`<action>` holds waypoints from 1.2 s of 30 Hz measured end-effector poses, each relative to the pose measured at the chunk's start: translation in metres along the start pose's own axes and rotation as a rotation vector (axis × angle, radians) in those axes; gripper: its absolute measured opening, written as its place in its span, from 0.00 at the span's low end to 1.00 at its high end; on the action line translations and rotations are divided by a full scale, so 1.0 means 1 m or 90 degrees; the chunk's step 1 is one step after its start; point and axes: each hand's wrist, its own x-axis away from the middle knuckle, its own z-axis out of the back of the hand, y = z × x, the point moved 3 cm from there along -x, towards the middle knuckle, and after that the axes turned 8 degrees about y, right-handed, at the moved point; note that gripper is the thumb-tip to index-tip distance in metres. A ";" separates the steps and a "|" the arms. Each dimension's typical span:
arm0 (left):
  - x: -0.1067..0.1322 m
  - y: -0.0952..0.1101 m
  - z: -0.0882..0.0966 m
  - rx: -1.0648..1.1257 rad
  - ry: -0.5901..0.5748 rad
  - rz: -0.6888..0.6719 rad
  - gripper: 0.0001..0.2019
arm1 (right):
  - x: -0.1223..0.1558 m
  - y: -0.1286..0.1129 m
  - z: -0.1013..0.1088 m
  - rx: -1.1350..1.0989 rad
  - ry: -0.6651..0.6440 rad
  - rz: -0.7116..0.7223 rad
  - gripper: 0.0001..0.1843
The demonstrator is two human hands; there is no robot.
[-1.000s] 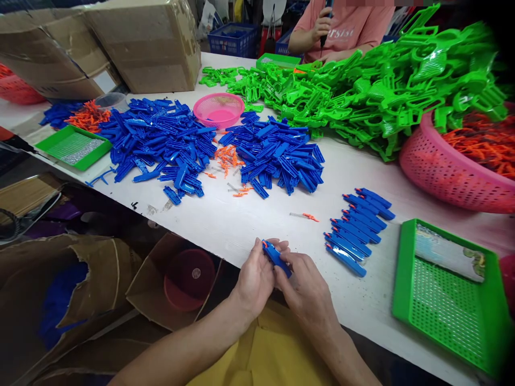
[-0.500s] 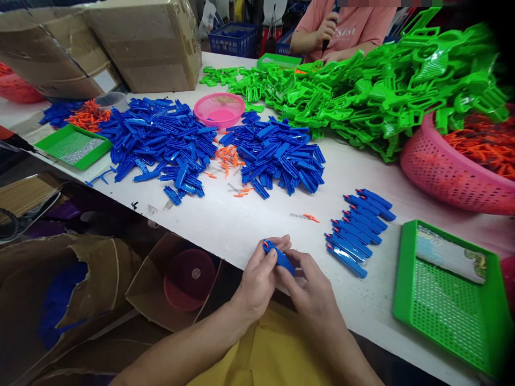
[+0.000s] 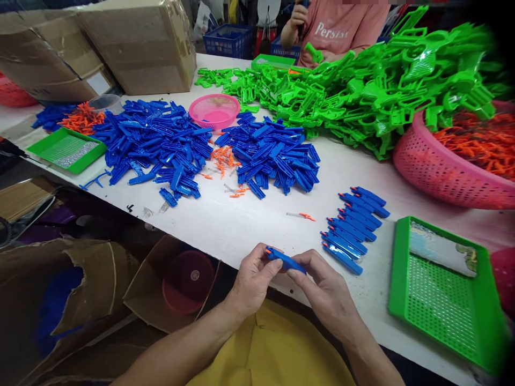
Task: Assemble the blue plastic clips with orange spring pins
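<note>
A long blue plastic piece (image 3: pixel 286 260) with an orange tip at its left end is held between both my hands, just over the table's front edge. My left hand (image 3: pixel 256 276) pinches the orange-tipped end between thumb and fingers. At the other end, my right hand (image 3: pixel 324 281) grips the piece the same way. To the right lies a slanted row of several like blue pieces (image 3: pixel 354 228), each with an orange tip. Beyond my hands, a small spring (image 3: pixel 295 215) lies against an orange plastic part (image 3: pixel 308 217) on the white table (image 3: pixel 249 230).
Two heaps of blue pieces (image 3: pixel 156 139) flank loose orange parts (image 3: pixel 223 159). A pink basket (image 3: pixel 215 113) stands behind them. Green toy-gun-shaped frames (image 3: pixel 341 96) pile up at the back right. A green tray (image 3: pixel 446 305) sits at right. Across the table is a person (image 3: pixel 341 27).
Both hands have turned the blue piece so it lies more level and lengthwise between them, and my right hand has moved slightly right. The person opposite now has a green part near a hand.
</note>
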 end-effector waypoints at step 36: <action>-0.084 0.131 0.220 -1.035 0.356 -0.559 0.20 | -0.055 0.107 0.065 0.666 0.258 0.067 0.39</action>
